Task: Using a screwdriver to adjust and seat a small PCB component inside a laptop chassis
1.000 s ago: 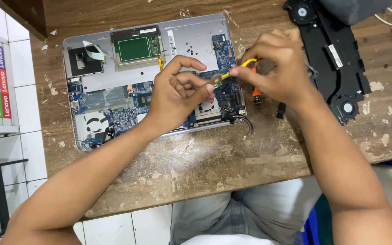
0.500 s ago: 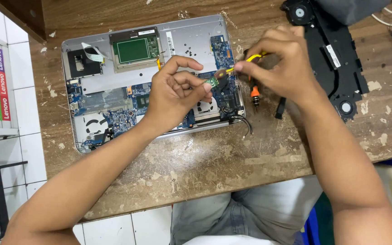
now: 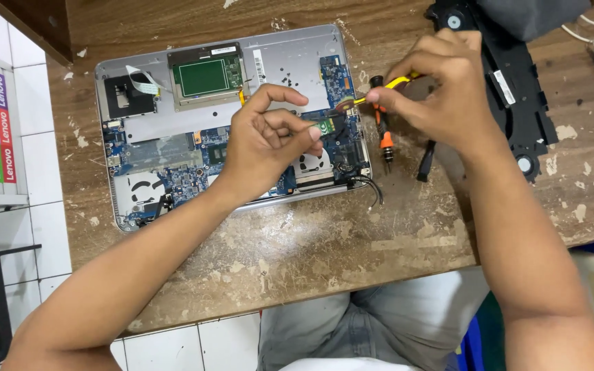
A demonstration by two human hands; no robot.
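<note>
Head view, left hand (image 3: 266, 148): rests on the opened laptop (image 3: 173, 148), fingers curled, pinching a small green card (image 3: 324, 126) at its right side.
Head view, right hand (image 3: 441, 93): closed around a yellow-handled tool (image 3: 397, 83); tip meets the card.
Laptop: open chassis flat on worn wooden table (image 3: 297, 240), blue board exposed.
Beside laptop: orange-banded screwdriver (image 3: 382, 134), black cover panel (image 3: 517, 89).

Bright, even light falls from above, with soft, short shadows under the hands. The tabletop (image 3: 297, 247) is sharp. Edges bend slightly.
</note>
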